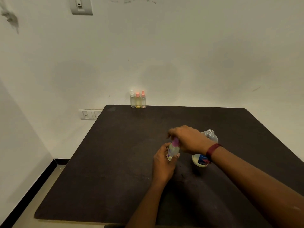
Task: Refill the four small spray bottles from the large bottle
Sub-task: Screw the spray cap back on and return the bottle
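Observation:
My left hand [162, 163] grips the body of a small spray bottle [172, 149] with a purple top, held upright above the dark table [115, 162]. My right hand [185, 139] closes over the purple top from above. Just right of it stands the large clear bottle [209, 137], uncapped, with a blue and white label; my right wrist hides part of it. Three more small spray bottles stand in a row at the table's far edge against the wall: one with a white top [132, 100], two with pink tops [138, 101] [143, 100].
The table's left edge drops to a floor with a black skirting [32, 191]. A wall socket plate [88, 114] sits beside the table's far left corner. A white wall rises right behind the table.

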